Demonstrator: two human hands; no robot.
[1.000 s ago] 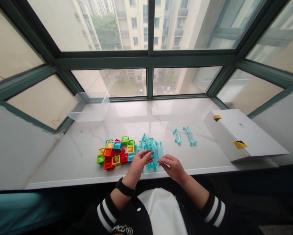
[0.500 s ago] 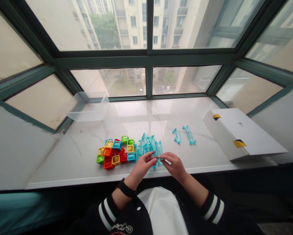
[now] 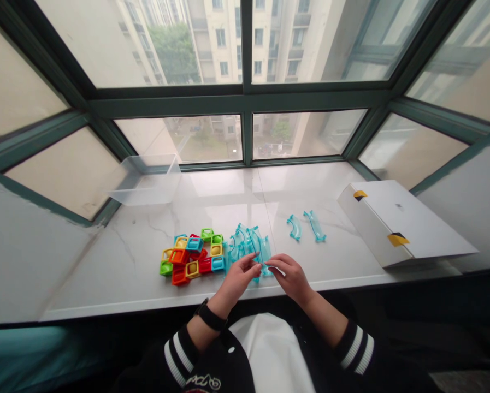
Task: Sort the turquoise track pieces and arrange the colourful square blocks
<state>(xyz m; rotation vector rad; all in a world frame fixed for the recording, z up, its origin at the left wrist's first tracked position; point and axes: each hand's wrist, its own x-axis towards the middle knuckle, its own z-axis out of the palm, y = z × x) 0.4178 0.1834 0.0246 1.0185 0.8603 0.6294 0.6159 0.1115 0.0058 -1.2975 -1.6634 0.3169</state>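
Observation:
A heap of clear turquoise track pieces lies on the white marble sill. My left hand and my right hand meet at its near edge, fingertips pinching one turquoise piece between them. Just left of my left hand sits a cluster of small coloured square frames in orange, yellow, green, blue and red. Two separate turquoise curved pieces lie further right, apart from both hands.
A clear plastic tub stands at the back left against the window frame. A flat white cardboard box with yellow-black tape lies at the right end of the sill. Window glass lines the back.
Both hands drew together at the near edge of the turquoise heap and pinched one piece. The heap shifted slightly; the view drifted a little left.

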